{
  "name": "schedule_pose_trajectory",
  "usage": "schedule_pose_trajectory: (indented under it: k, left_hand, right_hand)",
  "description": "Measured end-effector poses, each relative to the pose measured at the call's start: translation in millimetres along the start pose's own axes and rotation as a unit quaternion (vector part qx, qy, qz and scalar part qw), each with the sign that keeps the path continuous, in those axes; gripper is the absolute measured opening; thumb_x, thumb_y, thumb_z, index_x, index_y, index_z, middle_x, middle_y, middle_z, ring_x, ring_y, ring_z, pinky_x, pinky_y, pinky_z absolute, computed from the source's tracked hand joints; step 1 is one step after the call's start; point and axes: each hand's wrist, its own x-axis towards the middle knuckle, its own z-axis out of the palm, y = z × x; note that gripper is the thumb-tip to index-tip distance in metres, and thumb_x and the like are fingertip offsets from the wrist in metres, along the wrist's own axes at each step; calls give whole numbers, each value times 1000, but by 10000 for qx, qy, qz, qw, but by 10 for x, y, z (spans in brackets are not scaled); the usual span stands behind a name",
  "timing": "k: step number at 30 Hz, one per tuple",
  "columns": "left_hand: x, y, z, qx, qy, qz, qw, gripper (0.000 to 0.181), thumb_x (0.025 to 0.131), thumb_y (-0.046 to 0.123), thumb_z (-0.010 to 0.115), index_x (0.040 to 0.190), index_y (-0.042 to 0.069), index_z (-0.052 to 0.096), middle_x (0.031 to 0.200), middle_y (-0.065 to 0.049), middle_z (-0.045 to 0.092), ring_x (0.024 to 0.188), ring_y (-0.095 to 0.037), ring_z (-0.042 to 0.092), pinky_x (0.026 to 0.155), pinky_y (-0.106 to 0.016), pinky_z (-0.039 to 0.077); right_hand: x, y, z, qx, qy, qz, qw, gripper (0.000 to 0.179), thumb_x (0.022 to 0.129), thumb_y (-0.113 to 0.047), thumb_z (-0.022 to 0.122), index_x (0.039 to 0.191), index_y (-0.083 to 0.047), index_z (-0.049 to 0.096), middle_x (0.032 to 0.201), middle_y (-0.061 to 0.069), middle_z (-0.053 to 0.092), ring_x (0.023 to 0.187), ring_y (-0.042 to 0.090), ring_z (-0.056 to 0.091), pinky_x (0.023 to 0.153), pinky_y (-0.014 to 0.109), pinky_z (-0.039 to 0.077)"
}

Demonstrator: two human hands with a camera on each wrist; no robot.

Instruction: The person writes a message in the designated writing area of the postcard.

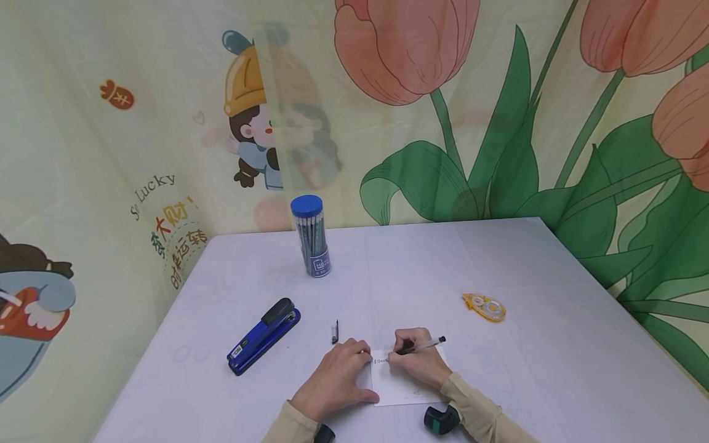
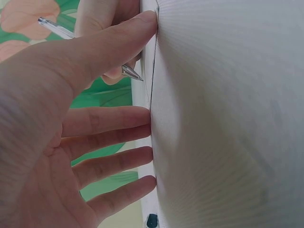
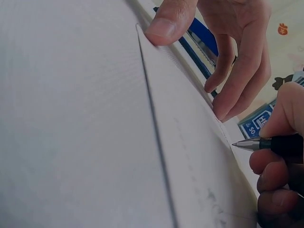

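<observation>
A small sheet of white paper [image 1: 401, 392] lies on the table, with a short line of handwriting near its top edge. My right hand [image 1: 425, 364] grips a pen [image 1: 434, 343] with a clear barrel and a dark grip. In the right wrist view the metal tip of the pen [image 3: 247, 144] is right at the paper. My left hand [image 1: 340, 376] rests at the paper's left side, its thumb [image 2: 137, 28] on the near corner and its fingers spread, fairly straight, with the tips down. Just beyond the left fingers lies a pen cap [image 1: 335, 333].
A blue stapler [image 1: 261, 338] lies to the left of the hands. A clear tub of pencils with a blue lid [image 1: 307, 207] stands at the back. A yellow correction tape [image 1: 485, 307] lies at the right. Behind the table hangs a printed curtain [image 1: 382, 154].
</observation>
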Motion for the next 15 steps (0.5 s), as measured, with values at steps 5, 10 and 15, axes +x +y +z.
schedule_pose_trajectory:
  k: [5,10,15]
  left_hand:
    - [-2,-4,3,7,37,40,10000,55,63,46,85,101,8,73,102,6,63,90,-9,52,79,-25,47]
    - [1,4,-6,13,-20,-2,10000,56,63,47,85,101,8,73,102,6,63,90,-8,52,80,-25,47]
    - [2,10,-12,26,-37,-10,10000,56,63,47,85,102,8,73,103,5,63,91,-9,53,80,-25,47]
  right_hand:
    - [-1,10,2,11,5,-3,10000,24,67,7,62,58,-11,49,58,-7,51,57,3,45,58,18,34]
    - [-2,19,2,-19,-15,-45,10000,24,67,7,62,58,-11,49,57,-6,51,57,2,44,57,17,33]
    - [-2,9,-2,-30,-10,-3,10000,21,67,6,62,59,-9,50,58,-10,51,58,3,45,58,18,34]
